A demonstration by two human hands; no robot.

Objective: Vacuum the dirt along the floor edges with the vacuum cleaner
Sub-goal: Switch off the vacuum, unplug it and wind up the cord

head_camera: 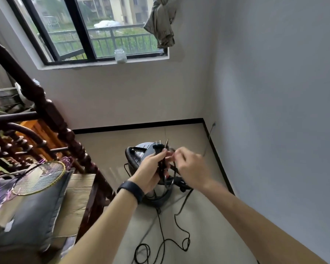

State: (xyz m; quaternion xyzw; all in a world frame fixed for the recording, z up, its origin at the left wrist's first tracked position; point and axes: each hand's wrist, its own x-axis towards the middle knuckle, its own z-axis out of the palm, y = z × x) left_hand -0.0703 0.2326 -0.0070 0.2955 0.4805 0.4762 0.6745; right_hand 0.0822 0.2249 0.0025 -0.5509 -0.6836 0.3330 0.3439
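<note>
- The vacuum (141, 150), a dark round canister, stands on the beige floor (202, 225) near the room corner, short of the black baseboard (141, 127).
- A black hose (128, 156) curves over the vacuum's left side.
- The left hand (150, 169) is above the vacuum. Its grip is closed round a bundle of the black cord (165, 242), just below the plug (158, 148).
- The plug points up, prongs toward the far wall.
- The left wrist wears a black band (131, 190).
- The right hand (191, 168) is just right of the bundle, above the vacuum's right side. It is motion-blurred, fingers curled toward the cord. I cannot tell whether its grip has hold of anything.
- From the bundle the cord drops past the vacuum's near side and lies in loose loops on the floor, closer to the person.
- Left of the vacuum runs a dark wooden banister (51, 115). Beyond the banister are a cardboard box (78, 193), a grey cushion (32, 216) and a racket (40, 177).
- On the wall above the vacuum is a window (84, 31), with a jar (120, 56) on its sill and a cloth (161, 21) hanging at its right edge.
</note>
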